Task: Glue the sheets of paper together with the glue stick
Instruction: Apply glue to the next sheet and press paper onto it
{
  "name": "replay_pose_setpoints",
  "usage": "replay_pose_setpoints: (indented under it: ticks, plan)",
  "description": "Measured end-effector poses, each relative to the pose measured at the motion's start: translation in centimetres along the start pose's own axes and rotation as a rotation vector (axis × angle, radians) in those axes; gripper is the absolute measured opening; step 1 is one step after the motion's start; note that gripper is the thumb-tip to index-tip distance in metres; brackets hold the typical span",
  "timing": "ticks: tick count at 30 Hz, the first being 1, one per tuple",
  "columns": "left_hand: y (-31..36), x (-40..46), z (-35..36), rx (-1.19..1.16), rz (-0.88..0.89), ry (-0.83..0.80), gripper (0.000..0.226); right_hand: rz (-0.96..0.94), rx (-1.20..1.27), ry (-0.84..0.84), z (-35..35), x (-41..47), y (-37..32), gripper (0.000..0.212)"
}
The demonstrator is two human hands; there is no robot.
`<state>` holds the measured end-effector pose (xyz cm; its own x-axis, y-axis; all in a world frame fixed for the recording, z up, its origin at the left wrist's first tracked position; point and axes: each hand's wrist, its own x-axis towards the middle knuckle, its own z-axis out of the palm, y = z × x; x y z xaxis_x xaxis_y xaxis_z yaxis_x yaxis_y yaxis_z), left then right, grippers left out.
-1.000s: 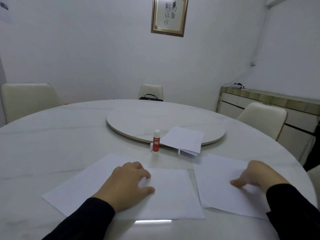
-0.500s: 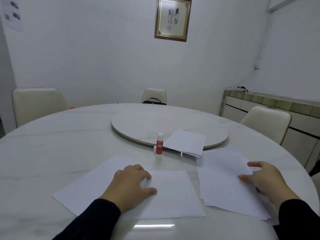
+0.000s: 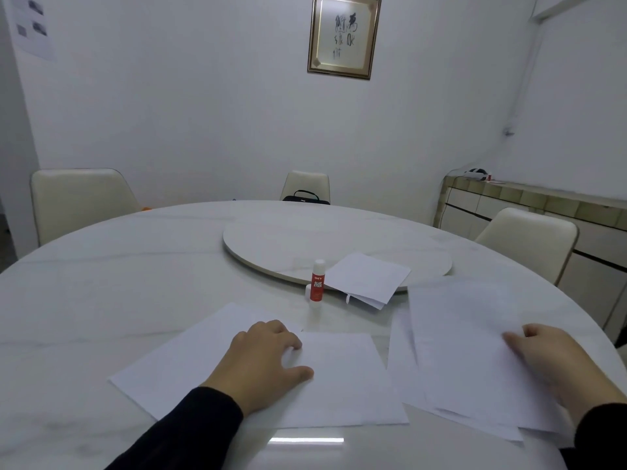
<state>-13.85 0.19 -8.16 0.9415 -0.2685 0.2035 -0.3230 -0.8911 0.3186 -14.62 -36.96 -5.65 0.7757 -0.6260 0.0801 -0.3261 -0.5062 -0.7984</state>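
White sheet (image 3: pixel 468 347) pinched by my right hand (image 3: pixel 546 361), left hand (image 3: pixel 261 361) spread flat; could slide off bench (image 3: pixel 101 283), misalign w/ others.

You're wearing long black sleeves on both arms. Your left sleeve (image 3: pixel 190 432) reaches down to the wrist, ending in a plain, snug cuff, and the cloth looks smooth and matte, with no print or logo showing. Your right sleeve (image 3: pixel 602 432) shows only its cuff end at the frame's corner. Your left hand (image 3: pixel 261 362) and right hand (image 3: pixel 549 361) are bare: no gloves.
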Motion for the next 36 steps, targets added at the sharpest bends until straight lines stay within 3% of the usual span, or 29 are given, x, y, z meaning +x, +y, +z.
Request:
replay_pose_setpoints:
  ticks: [3,5,7,9,11,12,14,17,21,25,30,33,36]
  plan:
    - [-0.2,0.0,0.3,-0.029,0.035,-0.001,0.047,0.087,0.096,0.112,-2.0,0.8,0.7,0.026]
    - [-0.3,0.5,0.1,-0.154,0.046,0.042,0.036,0.103,0.208,0.093,-3.3,1.7,0.8,0.030]
    - [0.0,1.3,-1.1,-0.430,-0.028,0.190,0.020,-0.010,0.343,0.015,-4.0,0.3,-1.8,0.019]
    - [0.9,1.6,-3.8,-0.877,-0.179,0.252,0.021,-0.227,0.367,-0.130,-3.7,-2.2,-5.6,0.012]
    - [1.5,1.4,-6.6,-1.330,-0.225,0.101,0.045,-0.432,0.308,-0.301,-2.7,-5.1,-9.6,0.014]
    - [1.8,1.0,-7.8,-1.420,-0.220,0.007,0.057,-0.514,0.244,-0.406,-1.9,-6.1,-11.3,0.014]
    - [2.2,0.0,-8.8,-1.315,-0.156,-0.072,0.056,-0.609,0.097,-0.578,0.0,-7.5,-13.9,0.012]
    - [2.6,-1.1,-8.7,-1.084,-0.199,0.050,0.020,-0.622,0.049,-0.634,1.8,-8.0,-15.6,0.004]
    - [0.3,-2.1,-7.6,-1.140,-0.377,0.246,0.013,-0.311,0.381,-0.772,2.6,-7.3,-13.9,0.030]
    - [-1.2,-3.2,-5.2,-1.104,-0.505,0.257,0.014,0.036,0.614,-0.850,4.8,-8.2,-10.5,0.025]
    - [-2.0,-4.0,-4.1,-0.938,-0.507,0.207,0.020,0.033,0.484,-0.699,6.1,-9.5,-8.3,0.018]
    - [-2.2,-4.2,-4.6,-0.761,-0.513,0.248,0.012,-0.008,0.464,-0.619,6.2,-10.0,-8.0,0.015]
    - [-2.3,-4.3,-5.0,-0.728,-0.536,0.244,0.006,-0.062,0.411,-0.543,6.6,-10.3,-8.0,0.015]
